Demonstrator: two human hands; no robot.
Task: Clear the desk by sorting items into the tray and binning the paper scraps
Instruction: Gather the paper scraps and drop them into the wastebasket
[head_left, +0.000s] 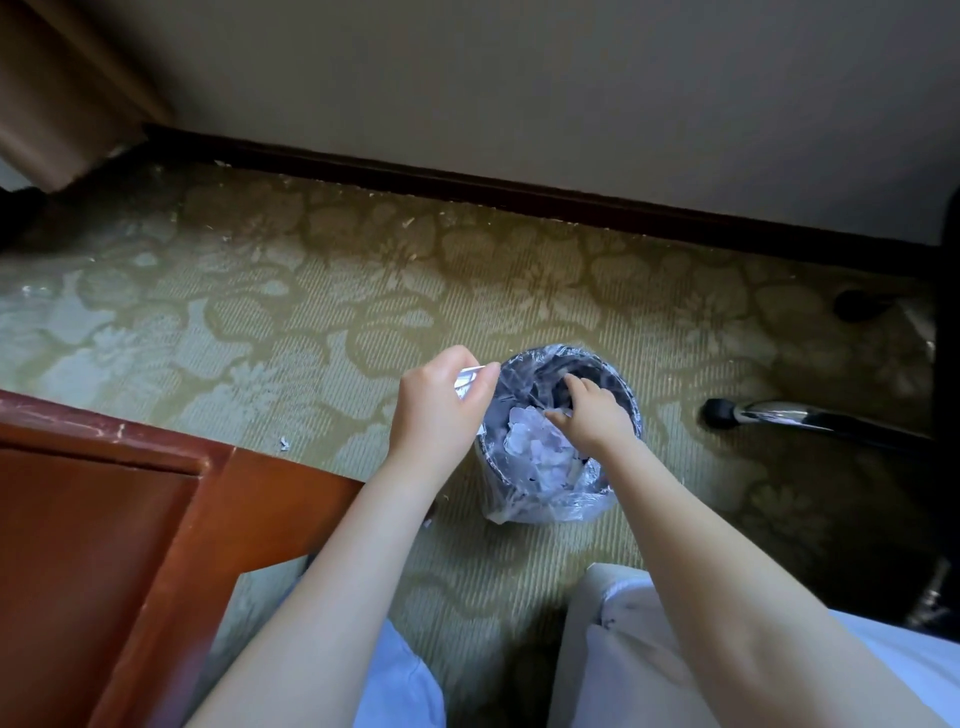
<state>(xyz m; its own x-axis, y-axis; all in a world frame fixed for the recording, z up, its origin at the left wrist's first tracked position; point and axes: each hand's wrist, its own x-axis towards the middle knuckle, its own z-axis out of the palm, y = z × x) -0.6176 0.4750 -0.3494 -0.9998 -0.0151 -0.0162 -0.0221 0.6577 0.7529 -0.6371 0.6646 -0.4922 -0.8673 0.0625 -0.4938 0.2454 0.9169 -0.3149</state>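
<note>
Head view looks down at the floor beside the desk (104, 493), whose red-brown wooden corner fills the lower left; its top is out of sight, so I cannot tell what remains on it or where the tray is. On the patterned carpet (260, 312) just right of the desk lies one small stray paper scrap (284, 443), not yet binned. Next comes the left hand (436, 405), fingers curled closed around a pale, silvery bit of paper or wrapper (470, 382) at the bin's left edge; what exactly it is stays unclear. The bin (558, 431), lined with a clear plastic bag, stands on the carpet and already holds a heap of white paper scraps (535, 447). The right hand (589, 410) reaches into the bin's mouth, fingers loosely bent and pointing down onto the heap; whether it pinches anything I cannot tell. Far right, a chair leg (810, 418) rests on the carpet. Judging by the heap, binning is well along, with the held piece and floor scrap left.
</note>
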